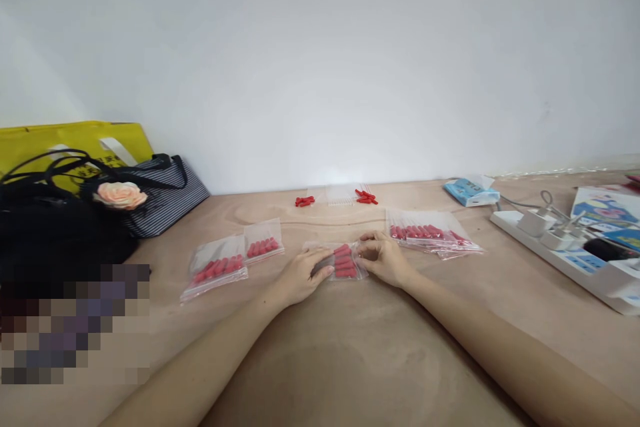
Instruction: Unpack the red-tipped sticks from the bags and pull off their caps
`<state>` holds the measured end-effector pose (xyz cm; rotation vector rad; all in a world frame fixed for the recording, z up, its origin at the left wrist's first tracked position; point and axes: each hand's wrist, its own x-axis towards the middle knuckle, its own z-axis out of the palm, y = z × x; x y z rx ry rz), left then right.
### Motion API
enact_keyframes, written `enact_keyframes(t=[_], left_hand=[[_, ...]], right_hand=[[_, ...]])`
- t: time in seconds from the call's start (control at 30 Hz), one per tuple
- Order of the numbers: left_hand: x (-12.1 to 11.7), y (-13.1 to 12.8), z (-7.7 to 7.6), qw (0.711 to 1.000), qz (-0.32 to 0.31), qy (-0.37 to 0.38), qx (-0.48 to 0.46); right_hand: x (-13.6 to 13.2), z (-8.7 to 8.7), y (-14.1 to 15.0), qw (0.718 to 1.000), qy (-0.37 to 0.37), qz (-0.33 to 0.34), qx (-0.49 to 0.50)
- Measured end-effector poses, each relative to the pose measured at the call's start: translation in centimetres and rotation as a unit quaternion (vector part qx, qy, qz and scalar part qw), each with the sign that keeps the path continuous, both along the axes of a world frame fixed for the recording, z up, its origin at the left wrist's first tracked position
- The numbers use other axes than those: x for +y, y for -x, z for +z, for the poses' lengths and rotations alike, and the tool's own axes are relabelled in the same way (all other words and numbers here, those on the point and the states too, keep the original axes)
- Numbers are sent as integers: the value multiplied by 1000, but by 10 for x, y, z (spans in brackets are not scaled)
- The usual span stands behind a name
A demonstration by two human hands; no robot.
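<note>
Head: bag [345,262] between both grips [323,265]

The small clear zip bags [263,240] look like thin, glossy, smooth plastic. The long white power strip [575,263] looks like smooth hard plastic. The broad light-brown tabletop [380,360] has a wood-like grain with a faint sheen. The striped black-and-white bag [173,203] looks like matt cloth. The plain white wall [320,67] appears smooth, mostly matt.
</note>
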<state>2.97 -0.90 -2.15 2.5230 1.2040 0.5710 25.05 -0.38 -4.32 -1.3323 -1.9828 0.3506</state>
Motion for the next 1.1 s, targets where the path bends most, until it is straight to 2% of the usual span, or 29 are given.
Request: enact_keyframes(t=[0.27, 0.37, 0.5, 0.57, 0.67, 0.77, 0.87, 0.97, 1.1], left_hand=[[-1, 0, 2, 1000, 7, 9, -1], [0, 2, 3, 1000, 0, 15, -5], [3, 6, 2, 1000, 2, 9, -13], [3, 7, 2, 1000, 2, 3, -17], [1, 6, 4, 1000, 0, 11, -14], [-1, 4, 6, 1000, 3, 25, -14], [-2, 2, 6, 999, 10, 25, -18], [0, 2, 4, 999, 26, 19, -20], [1, 2, 2, 999, 30, 10, -25]], right_hand=[[-7, 7, 0, 990, 52, 9, -127], [-6, 8, -2, 990, 38, 35, -133], [-4, 12, -2, 996, 0, 26, -86], [-4, 14, -1, 995, 23, 93, -31], [-5, 16, 2, 970, 88, 220, 53], [-3, 19, 2, 956, 105, 257, 95], [-1, 20, 2, 948, 120, 279, 93], [1, 19, 4, 951, 131, 271, 76], [1, 15, 13, 968, 138, 199, 73]])
